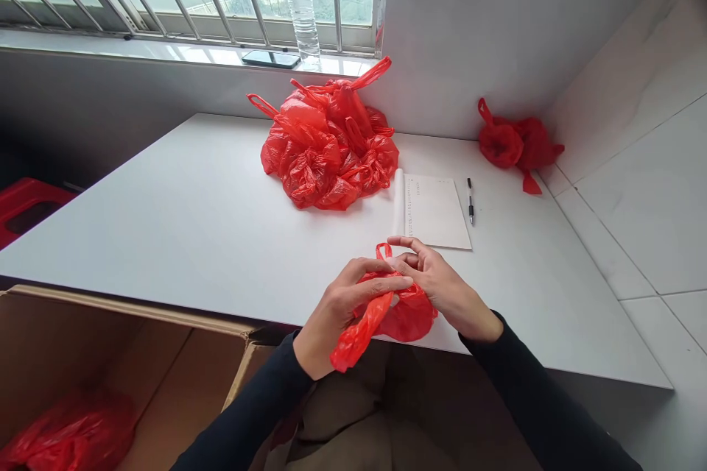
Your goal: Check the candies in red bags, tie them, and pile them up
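Observation:
A red plastic bag (409, 320) is between my two hands at the table's front edge. My left hand (350, 294) is closed on its gathered upper part, and a twisted red end hangs below the palm. My right hand (436, 280) pinches the bag near a small red loop (383, 251), its index finger stretched out to the left. The fingertips of both hands nearly meet, and the bag's contents cannot be made out.
On the white table (221, 235) are a heap of red bags (331, 147), an open notepad (436, 210), a pen (470, 202) and another red bag (513, 143). A cardboard box (182, 360) stands lower left. A bottle (301, 7) and phone (270, 59) rest on the sill.

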Available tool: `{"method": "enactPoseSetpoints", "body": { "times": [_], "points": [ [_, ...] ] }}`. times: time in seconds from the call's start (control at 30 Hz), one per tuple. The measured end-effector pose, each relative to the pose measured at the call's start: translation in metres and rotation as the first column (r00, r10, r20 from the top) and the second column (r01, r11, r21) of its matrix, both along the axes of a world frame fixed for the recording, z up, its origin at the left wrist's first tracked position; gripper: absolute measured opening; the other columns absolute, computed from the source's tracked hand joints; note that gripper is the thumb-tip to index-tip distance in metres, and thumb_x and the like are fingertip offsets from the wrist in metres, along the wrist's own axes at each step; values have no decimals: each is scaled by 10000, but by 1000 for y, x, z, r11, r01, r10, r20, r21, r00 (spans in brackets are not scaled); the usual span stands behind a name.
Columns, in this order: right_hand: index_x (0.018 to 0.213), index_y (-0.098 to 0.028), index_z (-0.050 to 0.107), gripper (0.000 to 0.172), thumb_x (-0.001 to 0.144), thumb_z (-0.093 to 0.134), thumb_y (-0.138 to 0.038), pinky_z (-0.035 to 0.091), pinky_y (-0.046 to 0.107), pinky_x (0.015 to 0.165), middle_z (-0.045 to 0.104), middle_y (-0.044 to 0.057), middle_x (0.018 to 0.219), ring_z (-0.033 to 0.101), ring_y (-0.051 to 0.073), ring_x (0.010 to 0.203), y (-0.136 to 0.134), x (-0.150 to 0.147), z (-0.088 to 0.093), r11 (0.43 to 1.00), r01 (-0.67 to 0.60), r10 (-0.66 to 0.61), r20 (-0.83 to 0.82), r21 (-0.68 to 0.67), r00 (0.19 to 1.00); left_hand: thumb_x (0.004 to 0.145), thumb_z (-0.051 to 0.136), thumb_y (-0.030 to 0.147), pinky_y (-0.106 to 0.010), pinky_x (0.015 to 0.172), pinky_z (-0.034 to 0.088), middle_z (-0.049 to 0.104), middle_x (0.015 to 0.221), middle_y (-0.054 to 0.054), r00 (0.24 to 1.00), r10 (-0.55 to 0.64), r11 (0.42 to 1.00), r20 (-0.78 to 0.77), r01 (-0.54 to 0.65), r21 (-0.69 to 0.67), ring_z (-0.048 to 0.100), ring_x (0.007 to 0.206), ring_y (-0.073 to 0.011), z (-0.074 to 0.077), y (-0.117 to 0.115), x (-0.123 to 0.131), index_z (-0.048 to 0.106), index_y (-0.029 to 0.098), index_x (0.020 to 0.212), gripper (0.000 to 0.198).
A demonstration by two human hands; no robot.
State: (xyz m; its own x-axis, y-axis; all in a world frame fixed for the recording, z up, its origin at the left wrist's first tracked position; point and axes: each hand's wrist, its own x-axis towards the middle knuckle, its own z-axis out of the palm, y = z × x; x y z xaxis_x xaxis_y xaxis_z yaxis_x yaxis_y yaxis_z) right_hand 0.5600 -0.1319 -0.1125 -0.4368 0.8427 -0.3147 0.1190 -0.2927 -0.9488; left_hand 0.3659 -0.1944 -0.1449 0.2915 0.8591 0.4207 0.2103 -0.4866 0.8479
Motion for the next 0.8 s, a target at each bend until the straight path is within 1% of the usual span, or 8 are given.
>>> {"method": "enactPoseSetpoints", "body": {
  "times": [0.1, 0.2, 0.33, 0.47, 0.53, 0.63, 0.7, 0.8],
  "points": [
    [1332, -272, 597, 462, 921, 755, -411, 570, 294, 737, 705, -12, 933, 689, 162, 796, 0, 3, 3, 989, 113, -104, -97, 93, 990, 1034, 577, 197, -358, 1020, 562, 614, 1378, -75, 1000, 10, 1000, 27, -10, 2, 661, 1228, -227, -2, -6, -4, 689, 402, 1378, 415],
    [1301, -282, 613, 437, 898, 774, -344, 568, 277, 750, 665, -39, 865, 648, 147, 792, 0, 7, 7, 908, 321, -293, -141, 269, 946, 1057, 518, 196, -353, 1006, 548, 647, 1309, -73, 994, 81, 996, 76, -78, -34, 665, 1185, -216, -3, -10, -8, 697, 371, 1364, 396],
    [1269, -285, 643, 352, 944, 731, -388, 592, 300, 758, 680, -20, 878, 676, 167, 822, -11, 3, 13, 853, 321, -310, -96, 411, 946, 1024, 602, 265, -351, 883, 560, 723, 1134, -67, 980, 178, 977, 89, -165, -132, 692, 995, -209, 3, -11, 0, 618, 296, 1415, 392],
    [1353, -307, 636, 438, 955, 709, -475, 619, 395, 827, 745, 25, 957, 728, 222, 897, -25, 3, 15, 802, 292, -340, -4, 522, 940, 934, 714, 318, -275, 653, 494, 661, 740, 17, 977, 205, 961, 57, -190, -200, 577, 645, -134, 18, -17, 2, 736, 205, 974, 121],
    [1357, -316, 649, 478, 926, 739, -502, 598, 482, 936, 771, 58, 1012, 739, 257, 959, -25, 12, 7, 745, 366, -441, 2, 557, 897, 956, 681, 363, -255, 596, 459, 604, 679, 24, 934, 348, 918, 82, -322, -232, 524, 600, -115, 23, -29, -16, 684, 190, 808, 228],
    [1313, -333, 701, 450, 902, 771, -503, 531, 552, 1052, 779, 102, 1023, 744, 286, 985, -16, 31, -20, 705, 476, -584, 50, 525, 810, 961, 679, 450, -261, 614, 497, 661, 786, -11, 725, 670, 737, 159, -624, -260, 588, 670, -136, 26, -62, -67, 692, 186, 881, 277],
    [1270, -338, 732, 426, 879, 788, -500, 528, 560, 1054, 782, 118, 1015, 751, 302, 991, -12, 42, -40, 713, 521, -630, 101, 469, 770, 980, 648, 472, -304, 708, 562, 715, 951, -46, 490, 839, 540, 234, -802, -256, 662, 785, -167, 22, -92, -111, 688, 184, 1049, 299],
    [1220, -355, 753, 383, 865, 788, -496, 534, 548, 1053, 794, 107, 1031, 757, 306, 1021, -13, 51, -62, 743, 533, -644, 214, 406, 734, 987, 652, 426, -360, 781, 595, 708, 1118, -67, 131, 947, 210, 294, -944, -253, 691, 903, -186, 2, -131, -178, 644, 175, 1224, 345]
  ]
}}
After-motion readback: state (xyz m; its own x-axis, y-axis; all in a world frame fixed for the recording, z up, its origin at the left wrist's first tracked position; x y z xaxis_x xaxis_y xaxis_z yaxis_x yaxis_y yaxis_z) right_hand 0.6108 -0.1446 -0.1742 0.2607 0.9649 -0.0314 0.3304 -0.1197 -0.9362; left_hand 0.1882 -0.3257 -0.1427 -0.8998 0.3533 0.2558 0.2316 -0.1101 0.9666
